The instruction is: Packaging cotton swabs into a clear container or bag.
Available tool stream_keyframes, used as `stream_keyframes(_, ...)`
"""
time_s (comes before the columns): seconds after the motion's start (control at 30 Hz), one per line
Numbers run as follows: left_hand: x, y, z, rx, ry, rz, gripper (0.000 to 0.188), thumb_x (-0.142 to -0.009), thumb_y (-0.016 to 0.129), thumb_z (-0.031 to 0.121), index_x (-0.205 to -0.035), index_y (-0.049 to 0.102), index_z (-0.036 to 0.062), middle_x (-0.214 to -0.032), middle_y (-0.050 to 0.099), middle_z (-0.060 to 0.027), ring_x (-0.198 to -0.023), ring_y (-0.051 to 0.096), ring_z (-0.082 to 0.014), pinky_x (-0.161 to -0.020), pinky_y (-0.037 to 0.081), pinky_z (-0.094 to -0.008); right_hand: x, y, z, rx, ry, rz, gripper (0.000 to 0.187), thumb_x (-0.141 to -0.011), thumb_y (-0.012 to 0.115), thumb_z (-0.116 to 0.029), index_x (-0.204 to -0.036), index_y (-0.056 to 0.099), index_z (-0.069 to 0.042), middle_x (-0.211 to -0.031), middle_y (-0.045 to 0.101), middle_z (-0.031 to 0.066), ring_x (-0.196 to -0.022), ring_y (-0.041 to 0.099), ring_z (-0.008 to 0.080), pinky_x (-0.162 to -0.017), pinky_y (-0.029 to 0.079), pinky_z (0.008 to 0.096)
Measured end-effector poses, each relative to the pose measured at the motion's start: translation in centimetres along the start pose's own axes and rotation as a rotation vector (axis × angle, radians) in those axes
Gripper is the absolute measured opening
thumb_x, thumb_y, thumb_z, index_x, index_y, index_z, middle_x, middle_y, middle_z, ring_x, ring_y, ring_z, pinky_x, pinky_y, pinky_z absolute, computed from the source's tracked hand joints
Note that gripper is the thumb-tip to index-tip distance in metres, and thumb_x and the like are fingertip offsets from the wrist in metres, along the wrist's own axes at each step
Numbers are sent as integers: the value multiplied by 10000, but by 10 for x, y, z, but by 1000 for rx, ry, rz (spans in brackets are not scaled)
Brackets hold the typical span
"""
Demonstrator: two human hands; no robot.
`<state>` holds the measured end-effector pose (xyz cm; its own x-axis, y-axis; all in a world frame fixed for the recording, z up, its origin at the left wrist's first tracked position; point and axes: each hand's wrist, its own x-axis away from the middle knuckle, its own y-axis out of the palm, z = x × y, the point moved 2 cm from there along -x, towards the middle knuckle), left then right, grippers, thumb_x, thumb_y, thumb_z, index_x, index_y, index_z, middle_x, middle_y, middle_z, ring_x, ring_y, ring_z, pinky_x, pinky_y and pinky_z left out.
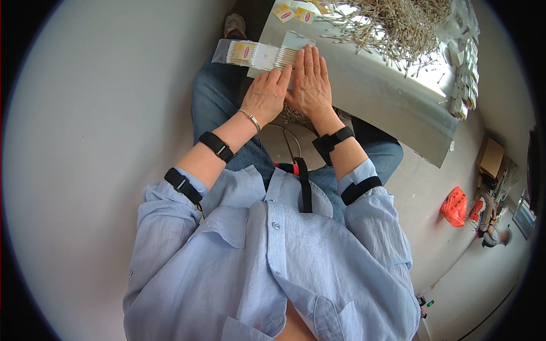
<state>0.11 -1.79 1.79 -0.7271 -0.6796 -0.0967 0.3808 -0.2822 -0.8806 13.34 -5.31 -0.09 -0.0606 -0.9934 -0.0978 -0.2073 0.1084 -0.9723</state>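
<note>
At the near left corner of the metal table, my right hand (310, 85) lies flat with its fingers stretched out. Its fingertips rest at the right side of a row of cotton swabs (286, 57) on a clear plastic sleeve (297, 40). My left hand (266, 95) is just left of it, fingers extended and bent a little, tips near the close edge of that row. The thumbs are mostly hidden. Touching the row on its left, a clear pack of cotton swabs (243, 53) with a yellow and white label sticks out past the table edge.
A big heap of loose cotton swabs (398, 28) covers the far part of the metal table (375, 91). Yellow labels (305, 15) lie at the far left. Filled packs (467, 79) are stacked along the right edge. A red plastic bag (454, 207) and another person are off to the right.
</note>
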Motion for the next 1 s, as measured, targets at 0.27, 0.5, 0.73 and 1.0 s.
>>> stream_keyframes(0.27,0,1,-2,-27,31,14,521,-817,535,57,-1329,452,9,-1017,556,-132,-941,578,-297,-853,473,-393,0,2,-1,26,-4,-12,866,-874,491,-522,-1452,232,68,-1529,222,248,-1446,167,370,-1176,130,457)
stream_keyframes(0.5,-6,4,2,-44,-18,-23,542,-830,537,88,-1356,421,24,-1037,565,-132,-957,586,-290,-857,472,-395,1,0,1,34,-5,-40,850,-870,503,-486,-1453,229,68,-1535,204,251,-1447,156,378,-1175,127,462)
stream_keyframes(0.73,-8,3,5,-98,-18,50,426,-861,521,131,-1272,449,46,-975,580,-103,-891,605,-257,-811,485,-379,1,1,0,19,-13,-30,825,-861,516,-439,-1448,240,70,-1535,200,256,-1449,146,384,-1177,118,463)
stream_keyframes(1.0,-10,2,7,-44,-111,-54,564,-859,529,128,-1393,369,41,-1098,589,-158,-982,602,-312,-879,466,-416,1,0,-2,33,-17,-42,762,-871,484,-378,-1441,254,75,-1534,198,263,-1450,135,391,-1177,108,467)
